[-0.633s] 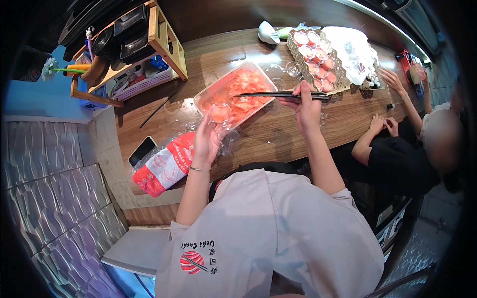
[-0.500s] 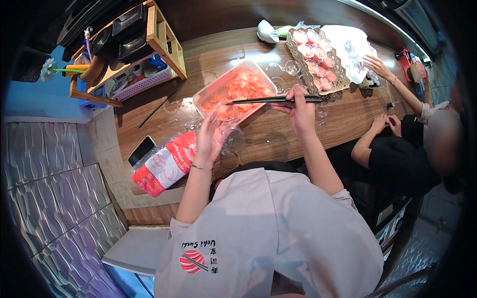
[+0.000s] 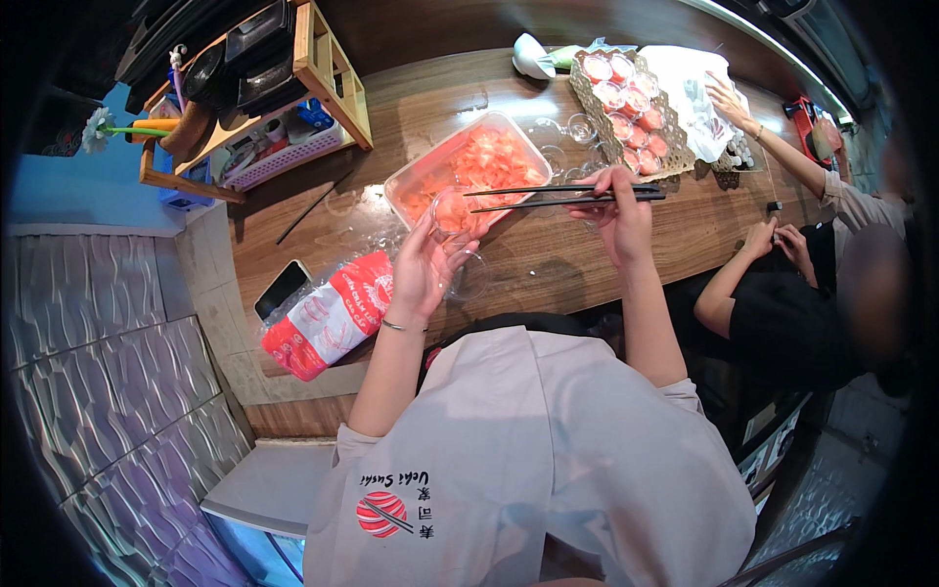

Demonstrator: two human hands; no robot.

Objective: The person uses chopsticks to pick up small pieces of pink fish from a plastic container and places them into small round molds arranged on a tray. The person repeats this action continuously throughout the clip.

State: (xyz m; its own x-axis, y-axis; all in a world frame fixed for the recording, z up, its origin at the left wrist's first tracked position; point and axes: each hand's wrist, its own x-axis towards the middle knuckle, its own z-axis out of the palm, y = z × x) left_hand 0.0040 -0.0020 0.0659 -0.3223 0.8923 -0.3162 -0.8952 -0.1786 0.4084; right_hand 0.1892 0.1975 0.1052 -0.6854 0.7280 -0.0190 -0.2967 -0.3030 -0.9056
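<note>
A small clear cup (image 3: 451, 211) is over the near left part of the tub (image 3: 531, 155) of orange slices (image 3: 494, 161), left of the middle of the tabletop (image 3: 577, 259). Toward the near edge, wood with a few crumbs shows between the left hand (image 3: 425, 266) and the right hand (image 3: 619, 210), leaving room there. The left edge is tighter: a phone (image 3: 282, 290) and a red and white bag (image 3: 333, 313) lie by it, and a wooden rack (image 3: 333, 78) takes the far left corner. Right of the tub, near the far edge, are filled cups (image 3: 621, 127) and a white plastic bag (image 3: 680, 93), a co-worker's hand (image 3: 725, 101) over it. The clear cup lies at the fingertips of the left hand, its grip partly curled about the cup's side. The right hand's grip is closed around black chopsticks (image 3: 528, 190); their thin ends, slightly spread, point left to just beside the cup. Whether the orange there is inside the cup or seen through it, I cannot tell.
</note>
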